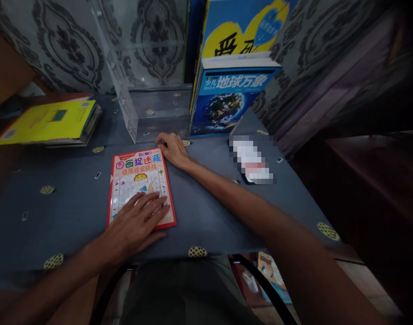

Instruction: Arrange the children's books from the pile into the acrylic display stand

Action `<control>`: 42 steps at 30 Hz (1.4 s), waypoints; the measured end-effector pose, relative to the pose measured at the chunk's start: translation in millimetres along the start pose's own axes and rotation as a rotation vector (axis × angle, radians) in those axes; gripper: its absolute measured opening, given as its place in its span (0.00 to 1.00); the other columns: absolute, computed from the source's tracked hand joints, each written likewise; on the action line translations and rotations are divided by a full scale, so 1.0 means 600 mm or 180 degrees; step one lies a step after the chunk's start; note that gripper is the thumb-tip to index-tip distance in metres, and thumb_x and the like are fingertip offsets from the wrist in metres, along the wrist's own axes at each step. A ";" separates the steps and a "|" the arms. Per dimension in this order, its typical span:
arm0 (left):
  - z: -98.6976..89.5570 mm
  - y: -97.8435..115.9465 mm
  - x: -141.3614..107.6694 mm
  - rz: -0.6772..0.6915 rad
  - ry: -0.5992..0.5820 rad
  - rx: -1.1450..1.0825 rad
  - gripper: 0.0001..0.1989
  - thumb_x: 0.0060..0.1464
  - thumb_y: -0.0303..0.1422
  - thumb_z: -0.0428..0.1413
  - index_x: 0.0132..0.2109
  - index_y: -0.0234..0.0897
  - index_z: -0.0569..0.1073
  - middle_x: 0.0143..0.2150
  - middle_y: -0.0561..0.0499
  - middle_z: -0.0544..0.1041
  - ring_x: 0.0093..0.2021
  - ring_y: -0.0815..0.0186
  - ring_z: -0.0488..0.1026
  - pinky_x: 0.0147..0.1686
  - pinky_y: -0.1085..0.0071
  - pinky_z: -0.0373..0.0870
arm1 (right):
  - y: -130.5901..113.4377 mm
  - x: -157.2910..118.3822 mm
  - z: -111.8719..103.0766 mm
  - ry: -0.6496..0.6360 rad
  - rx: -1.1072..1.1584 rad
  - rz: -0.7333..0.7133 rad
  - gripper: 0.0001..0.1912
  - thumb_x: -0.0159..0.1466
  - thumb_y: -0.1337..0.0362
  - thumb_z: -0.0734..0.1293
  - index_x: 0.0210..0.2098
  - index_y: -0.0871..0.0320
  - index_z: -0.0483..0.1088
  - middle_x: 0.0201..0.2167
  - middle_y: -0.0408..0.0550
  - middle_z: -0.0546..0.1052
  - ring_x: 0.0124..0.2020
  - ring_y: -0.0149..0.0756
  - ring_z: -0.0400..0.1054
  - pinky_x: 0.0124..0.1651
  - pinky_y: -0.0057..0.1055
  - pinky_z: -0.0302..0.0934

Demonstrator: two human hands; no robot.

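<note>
The red-edged book [139, 163] lies flat on the tabletop [74, 194]. I think it's light, bendy and a bit slippery, so its side edges look best to hold. My left hand [134, 225] is open on its cover, gripping nothing. My right hand [175, 150] curls by its top right corner; I can't tell if it pinches. Behind are a clear rack [159, 124] and blue book [223, 110].

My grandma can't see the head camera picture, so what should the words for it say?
Left hand flat on a red-edged book, right hand by its top right corner, on a dark patterned tablecloth. Behind, a clear rack holds upright books; a yellow book lies left, a blurred-out phone-like object right.
</note>
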State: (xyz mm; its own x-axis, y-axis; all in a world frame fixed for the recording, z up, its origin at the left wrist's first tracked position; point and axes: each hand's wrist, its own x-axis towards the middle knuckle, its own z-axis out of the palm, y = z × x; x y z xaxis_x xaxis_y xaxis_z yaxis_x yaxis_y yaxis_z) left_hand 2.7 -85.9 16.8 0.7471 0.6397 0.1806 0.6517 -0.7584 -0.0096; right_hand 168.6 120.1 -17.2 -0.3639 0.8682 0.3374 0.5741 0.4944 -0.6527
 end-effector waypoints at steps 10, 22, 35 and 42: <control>0.012 0.016 -0.012 0.0085 0.0646 0.0047 0.13 0.64 0.29 0.53 0.53 0.36 0.76 0.54 0.45 0.80 0.59 0.56 0.74 0.60 0.55 0.73 | -0.039 -0.113 -0.032 -0.0254 0.0625 -0.0470 0.09 0.68 0.67 0.62 0.42 0.57 0.75 0.40 0.49 0.79 0.44 0.39 0.68 0.53 0.37 0.61; 0.007 0.020 -0.007 -0.0041 0.0807 -0.0163 0.13 0.64 0.26 0.52 0.51 0.37 0.78 0.52 0.47 0.82 0.58 0.58 0.75 0.58 0.56 0.76 | -0.055 -0.254 -0.111 -0.1388 0.1703 -0.0540 0.08 0.67 0.64 0.68 0.45 0.54 0.77 0.41 0.48 0.80 0.46 0.36 0.72 0.54 0.38 0.64; 0.012 0.019 -0.005 -0.0019 0.1112 -0.0368 0.14 0.60 0.24 0.55 0.51 0.35 0.77 0.50 0.46 0.82 0.55 0.57 0.77 0.55 0.56 0.77 | -0.058 -0.254 -0.100 -0.1331 0.1382 -0.1089 0.10 0.63 0.62 0.73 0.45 0.56 0.77 0.40 0.45 0.81 0.45 0.36 0.70 0.53 0.39 0.62; 0.010 0.023 -0.004 0.0071 0.1050 -0.0123 0.10 0.60 0.25 0.56 0.48 0.33 0.78 0.49 0.45 0.83 0.55 0.56 0.78 0.55 0.56 0.77 | -0.070 -0.259 -0.099 -0.1138 0.0756 -0.1544 0.11 0.65 0.57 0.71 0.41 0.58 0.77 0.40 0.46 0.80 0.44 0.37 0.66 0.51 0.38 0.61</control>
State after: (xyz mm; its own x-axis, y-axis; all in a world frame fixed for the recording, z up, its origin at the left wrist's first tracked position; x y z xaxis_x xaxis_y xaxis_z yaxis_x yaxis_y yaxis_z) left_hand 10.5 -97.0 10.6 0.6743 0.5527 0.4897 0.6255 -0.7800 0.0190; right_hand 244.6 -32.6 -2.1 -0.7866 0.4602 0.4117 0.1201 0.7680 -0.6290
